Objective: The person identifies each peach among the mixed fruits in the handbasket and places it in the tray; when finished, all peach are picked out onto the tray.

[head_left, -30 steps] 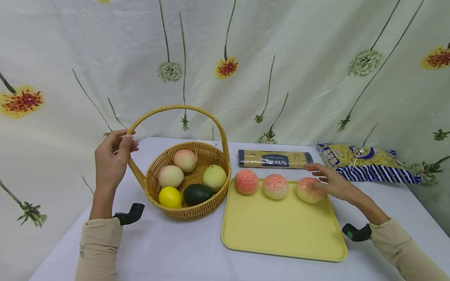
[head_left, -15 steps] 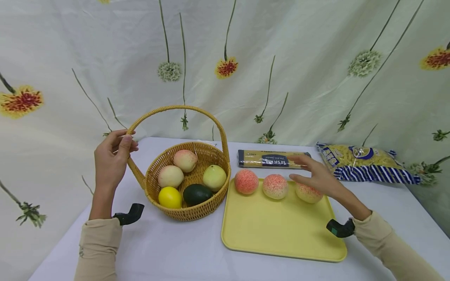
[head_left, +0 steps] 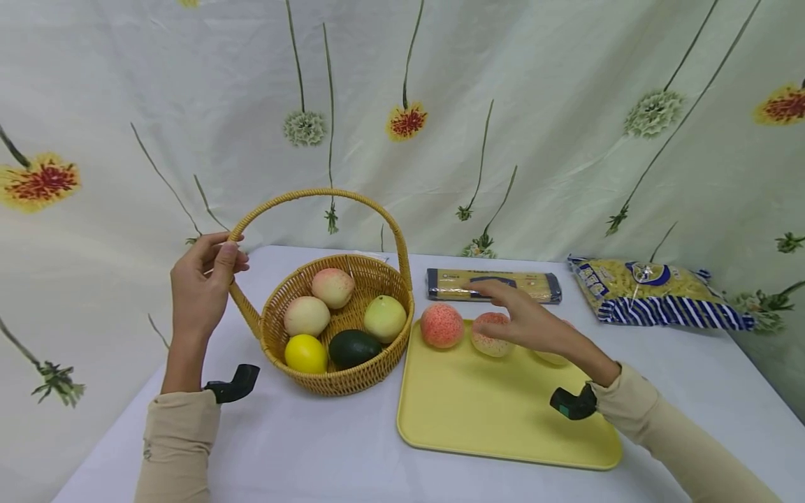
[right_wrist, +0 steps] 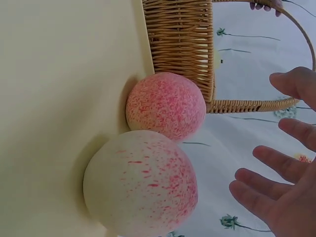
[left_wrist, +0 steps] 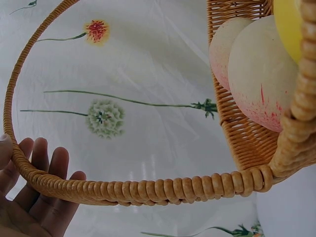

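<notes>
My left hand [head_left: 204,279] holds the left side of the arched handle [head_left: 319,192] of a wicker basket [head_left: 352,381], thumb in front and fingers behind. Inside the basket lie two pale peaches [head_left: 306,316], a light green round fruit [head_left: 385,318], a yellow lemon [head_left: 305,353] and a dark green avocado [head_left: 355,348]. On a yellow tray [head_left: 503,412] sit three pink-speckled peaches in a row: a redder left peach [head_left: 442,325], a middle peach [head_left: 492,344] and a right peach [head_left: 553,358], mostly hidden by my arm. My right hand [head_left: 528,318], fingers spread and holding nothing, hovers over the middle one.
Behind the tray lies a long pack of noodles [head_left: 534,285]. A bag of pasta [head_left: 654,290] with blue stripes rests at the back right. The white-covered table [head_left: 302,447] ends at a flower-printed cloth [head_left: 503,140] hanging behind.
My right hand has moved left, from the right peach across to above the middle one. The left hand keeps its grip on the handle, and basket and fruit stay put.
</notes>
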Demonstrator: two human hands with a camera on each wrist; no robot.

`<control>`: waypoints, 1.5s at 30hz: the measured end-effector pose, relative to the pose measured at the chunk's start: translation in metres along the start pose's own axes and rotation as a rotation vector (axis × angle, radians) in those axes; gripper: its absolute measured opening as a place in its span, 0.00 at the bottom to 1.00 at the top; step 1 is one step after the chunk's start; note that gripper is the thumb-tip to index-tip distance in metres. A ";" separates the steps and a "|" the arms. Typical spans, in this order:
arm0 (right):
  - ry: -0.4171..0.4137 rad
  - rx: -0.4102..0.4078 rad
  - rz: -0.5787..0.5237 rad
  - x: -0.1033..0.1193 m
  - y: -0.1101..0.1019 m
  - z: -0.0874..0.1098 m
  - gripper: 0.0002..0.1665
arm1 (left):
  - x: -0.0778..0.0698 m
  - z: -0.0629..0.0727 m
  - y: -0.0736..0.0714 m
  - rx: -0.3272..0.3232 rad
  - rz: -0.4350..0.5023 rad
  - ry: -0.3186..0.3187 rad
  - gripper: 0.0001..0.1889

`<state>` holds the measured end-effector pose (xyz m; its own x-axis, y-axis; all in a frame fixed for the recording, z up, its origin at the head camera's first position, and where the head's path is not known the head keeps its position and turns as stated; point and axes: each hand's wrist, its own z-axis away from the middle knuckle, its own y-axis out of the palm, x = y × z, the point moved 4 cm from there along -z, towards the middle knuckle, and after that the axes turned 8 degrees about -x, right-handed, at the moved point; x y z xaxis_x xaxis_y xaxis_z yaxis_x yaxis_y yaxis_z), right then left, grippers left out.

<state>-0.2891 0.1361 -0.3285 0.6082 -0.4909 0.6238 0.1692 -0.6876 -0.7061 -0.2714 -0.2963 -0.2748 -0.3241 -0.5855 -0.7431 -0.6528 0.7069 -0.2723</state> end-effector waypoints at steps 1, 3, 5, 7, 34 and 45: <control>-0.009 0.000 -0.001 0.002 0.001 -0.002 0.38 | 0.000 0.000 0.000 -0.001 -0.001 0.002 0.17; -0.027 0.000 0.003 0.006 0.003 -0.005 0.38 | -0.001 0.000 0.000 -0.001 -0.003 0.004 0.17; -0.049 -0.002 0.011 0.010 0.006 -0.009 0.38 | -0.001 0.000 0.000 0.000 -0.004 0.002 0.17; -0.065 -0.003 0.021 0.014 0.008 -0.013 0.37 | -0.001 0.000 0.000 -0.001 -0.007 0.000 0.17; -0.150 0.127 0.085 0.059 0.061 -0.075 0.36 | -0.003 0.001 0.001 -0.008 0.013 0.018 0.16; -0.210 0.156 0.028 0.073 0.069 -0.099 0.39 | -0.002 0.001 0.000 -0.006 -0.004 0.004 0.15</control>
<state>-0.3094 0.0003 -0.2984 0.7594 -0.3751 0.5317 0.2579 -0.5767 -0.7752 -0.2694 -0.2946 -0.2735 -0.3240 -0.5902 -0.7394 -0.6580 0.7021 -0.2721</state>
